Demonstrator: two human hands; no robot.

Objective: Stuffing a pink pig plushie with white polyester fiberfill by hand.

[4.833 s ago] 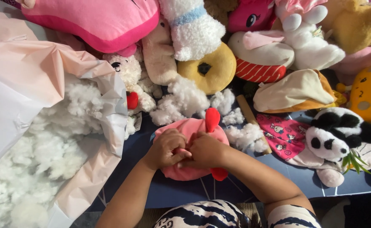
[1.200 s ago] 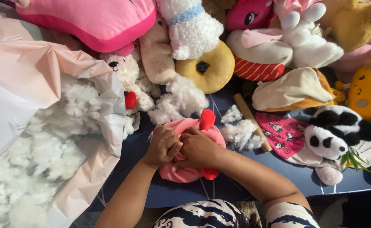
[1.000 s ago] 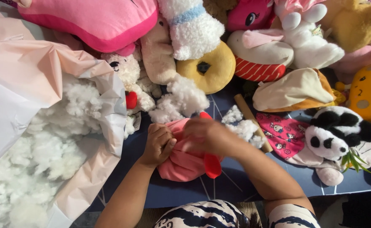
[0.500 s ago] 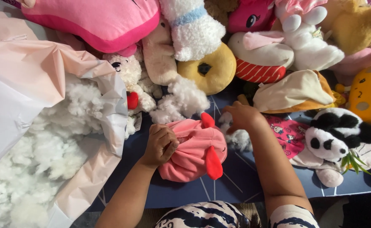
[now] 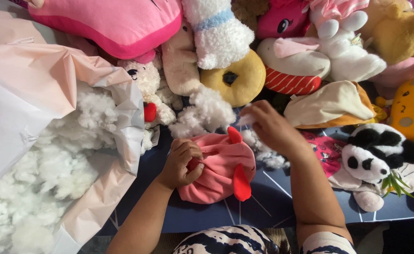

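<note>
R hand (image 5: 273, 129) left pink plush (image 5: 221, 167), now pinching stuffing (image 5: 245, 120).

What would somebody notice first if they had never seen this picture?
Probably the pink plush toy with red ears in the middle, gripped by the left hand while the right hand pinches white stuffing just above it. Next, the big pale bag of fluffy white stuffing on the left. A heap of soft toys fills the top, with a panda plush on the right.
</note>
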